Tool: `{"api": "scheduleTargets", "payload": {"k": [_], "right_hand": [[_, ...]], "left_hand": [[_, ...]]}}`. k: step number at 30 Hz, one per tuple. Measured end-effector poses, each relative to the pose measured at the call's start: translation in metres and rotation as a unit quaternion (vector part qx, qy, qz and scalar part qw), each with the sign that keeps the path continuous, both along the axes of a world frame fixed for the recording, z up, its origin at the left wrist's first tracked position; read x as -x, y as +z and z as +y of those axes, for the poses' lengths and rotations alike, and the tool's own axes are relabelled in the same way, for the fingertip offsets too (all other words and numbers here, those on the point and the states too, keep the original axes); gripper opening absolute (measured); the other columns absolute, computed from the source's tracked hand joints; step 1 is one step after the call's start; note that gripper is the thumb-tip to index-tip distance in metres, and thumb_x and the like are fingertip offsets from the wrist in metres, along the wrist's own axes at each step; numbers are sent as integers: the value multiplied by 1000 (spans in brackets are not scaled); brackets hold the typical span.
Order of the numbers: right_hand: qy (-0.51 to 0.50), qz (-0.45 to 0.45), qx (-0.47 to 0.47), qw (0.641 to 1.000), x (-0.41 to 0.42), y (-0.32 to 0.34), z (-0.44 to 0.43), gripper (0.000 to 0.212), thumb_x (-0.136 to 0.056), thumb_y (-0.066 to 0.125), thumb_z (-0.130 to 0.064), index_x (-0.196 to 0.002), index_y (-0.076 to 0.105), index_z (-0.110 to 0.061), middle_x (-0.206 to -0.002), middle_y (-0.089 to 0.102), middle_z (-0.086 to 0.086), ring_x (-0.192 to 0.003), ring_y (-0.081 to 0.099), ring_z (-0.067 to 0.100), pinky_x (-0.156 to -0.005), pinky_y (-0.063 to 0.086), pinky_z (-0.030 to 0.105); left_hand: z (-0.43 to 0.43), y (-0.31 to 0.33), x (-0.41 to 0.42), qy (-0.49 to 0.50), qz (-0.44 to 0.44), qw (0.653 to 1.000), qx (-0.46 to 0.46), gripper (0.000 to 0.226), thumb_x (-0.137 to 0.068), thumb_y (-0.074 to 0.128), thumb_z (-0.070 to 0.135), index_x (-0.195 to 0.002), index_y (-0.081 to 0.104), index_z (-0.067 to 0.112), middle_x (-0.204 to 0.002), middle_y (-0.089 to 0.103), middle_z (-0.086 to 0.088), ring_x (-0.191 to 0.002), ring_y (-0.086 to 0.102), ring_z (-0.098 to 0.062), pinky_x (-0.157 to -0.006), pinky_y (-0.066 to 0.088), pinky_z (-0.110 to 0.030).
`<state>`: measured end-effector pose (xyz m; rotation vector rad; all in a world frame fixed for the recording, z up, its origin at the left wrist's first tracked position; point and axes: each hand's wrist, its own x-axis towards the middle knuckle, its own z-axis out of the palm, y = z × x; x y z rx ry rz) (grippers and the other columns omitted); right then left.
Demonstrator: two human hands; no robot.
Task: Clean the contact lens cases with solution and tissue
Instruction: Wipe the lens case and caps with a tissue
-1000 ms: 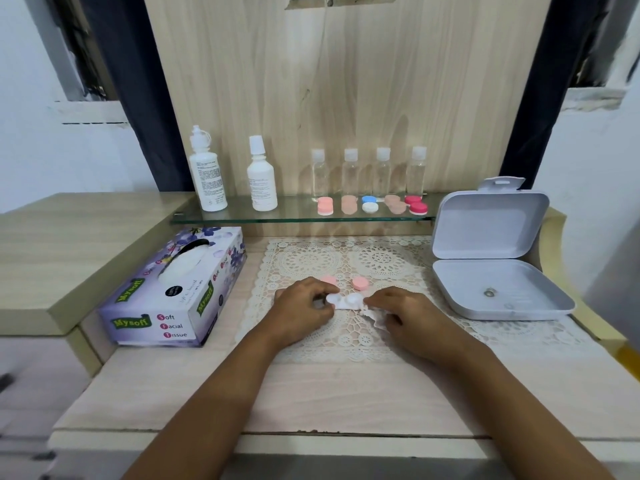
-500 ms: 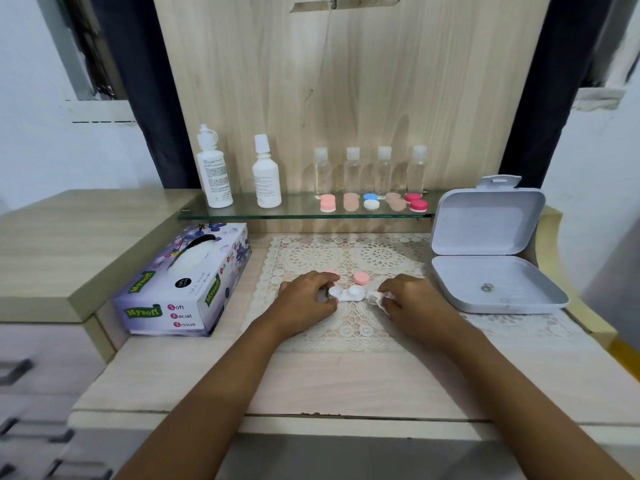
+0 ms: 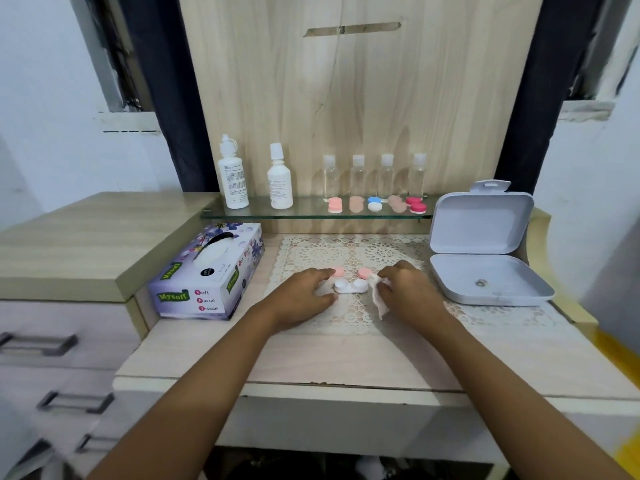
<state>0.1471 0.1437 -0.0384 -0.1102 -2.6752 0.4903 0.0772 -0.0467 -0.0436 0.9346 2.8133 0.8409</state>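
Observation:
A white two-well contact lens case point(image 3: 350, 286) lies on the lace mat point(image 3: 398, 252), its wells uncovered. Two pink caps point(image 3: 364, 272) sit just behind it. My left hand point(image 3: 304, 292) rests on the mat at the case's left end, fingers touching it. My right hand point(image 3: 407, 289) pinches a crumpled white tissue point(image 3: 379, 296) just right of the case. Two white solution bottles point(image 3: 278, 178) stand on the glass shelf point(image 3: 311, 211).
A purple tissue box point(image 3: 207, 271) lies left of the mat. An open white plastic box point(image 3: 485, 265) sits at the right. On the shelf are several small clear bottles point(image 3: 372, 176) and several coloured lens cases point(image 3: 375, 204). Drawers are at lower left.
My right hand has drawn the tissue away from the case, to its right. My left hand stays at the case's left end. The camera has tilted up slightly.

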Motion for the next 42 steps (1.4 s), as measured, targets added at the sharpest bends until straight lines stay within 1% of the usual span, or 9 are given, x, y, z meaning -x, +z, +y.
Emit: {"api": "scheduleTargets", "payload": {"k": [3,6,12,17,26,30,33,36,42], "right_hand": [[21,15,8,1000,-3,2,-11,30,-89,51,-12,-116,63,-8,-114,58,13,-102,55,28,-69,28,21],[55,20,4,998,-8,4,-26,30,-90,50,-13,-117,62,-9,-112,58,13,-100,55,27,-69,29,21],[117,32,-13,993,-17,7,-60,30,-90,49,-14,-118,62,-10,-114,58,10,-100,55,24,-71,30,19],[168,21,-22,985,-23,8,-94,30,-91,49,-16,-117,62,-12,-115,59,8,-100,56,22,-81,41,26],[256,7,-32,966,-30,9,-167,30,-91,50,-17,-117,62,-10,-111,59,12,-101,56,27,-83,40,29],[293,6,-29,956,-32,7,-205,32,-90,50,-15,-118,61,-9,-116,58,13,-105,55,28,-88,42,32],[323,0,-27,946,-34,5,-236,31,-90,48,-15,-118,60,-7,-114,57,15,-103,55,30,-86,44,35],[351,-5,-22,936,-36,1,-266,30,-90,47,-15,-116,61,-8,-110,57,14,-99,54,28,-80,39,31],[395,-23,-33,918,-37,-11,-321,31,-91,47,-18,-117,60,-8,-108,57,13,-98,55,28,-78,41,31]], "left_hand": [[-13,7,-13,-3,22,999,25,51,-91,54,38,-139,41,26,-142,42,3,-129,40,-11,-99,30,-20],[-32,13,-26,-10,41,997,64,51,-90,53,41,-138,42,26,-142,43,2,-130,38,-12,-106,30,-26],[-73,17,-55,-2,61,993,102,50,-91,53,41,-137,43,25,-141,45,2,-129,39,-12,-104,30,-24],[-106,20,-78,14,72,990,122,48,-90,55,40,-134,48,23,-136,50,0,-124,44,-14,-103,32,-24],[-180,18,-109,94,70,982,147,51,-89,55,41,-135,48,20,-137,50,-3,-124,45,-16,-102,34,-25],[-220,12,-125,136,62,978,148,50,-91,54,39,-135,47,19,-136,49,-2,-123,46,-15,-100,34,-24],[-249,7,-137,162,64,973,151,49,-91,54,38,-136,46,19,-137,48,-1,-124,45,-14,-100,32,-22],[-275,0,-148,190,58,968,156,51,-92,52,40,-138,43,19,-140,45,-1,-127,42,-14,-99,31,-21],[-323,-23,-159,238,34,956,170,52,-92,51,39,-138,43,17,-139,46,-5,-124,46,-18,-102,34,-25]]}}
